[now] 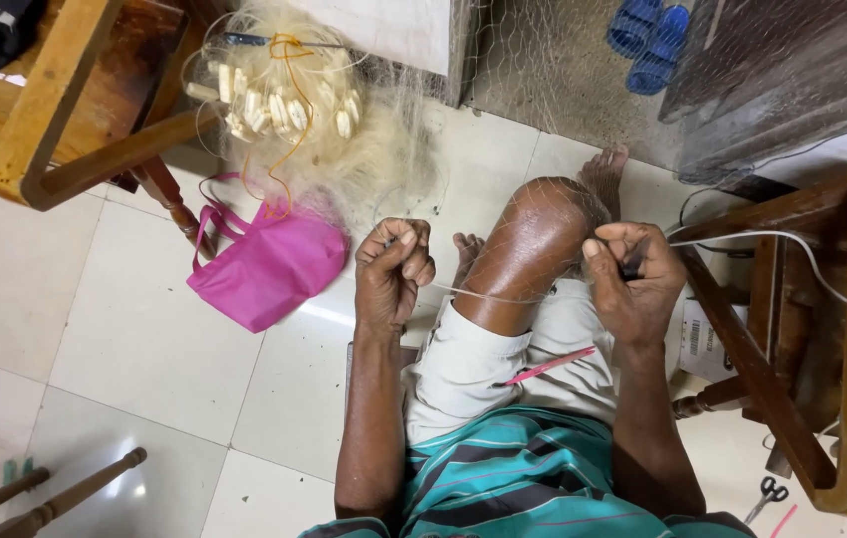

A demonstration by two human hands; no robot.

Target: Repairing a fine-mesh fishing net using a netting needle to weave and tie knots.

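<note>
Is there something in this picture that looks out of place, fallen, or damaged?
Nothing looks damaged or spilled. Small scissors lie loose on the floor tiles at lower right, under a wooden chair. A pink bag lies slumped on the floor beside the heap of fishing net. The left hand and right hand hold the line taut across the knee.

Left hand (pixel 393 271) left of raised knee (pixel 533 249), right hand (pixel 632 279) right of it; thin taut line (pixel 488 296) runs between them across the knee. Pink fabric bag (pixel 269 264) on tiled floor (pixel 144 339) left of left hand. Pale bundled fishing net with floats (pixel 294 110) behind bag, beside wooden chair (pixel 65 110). Scissors (pixel 767 495) on floor far right, under wooden frame (pixel 822 329).
</note>
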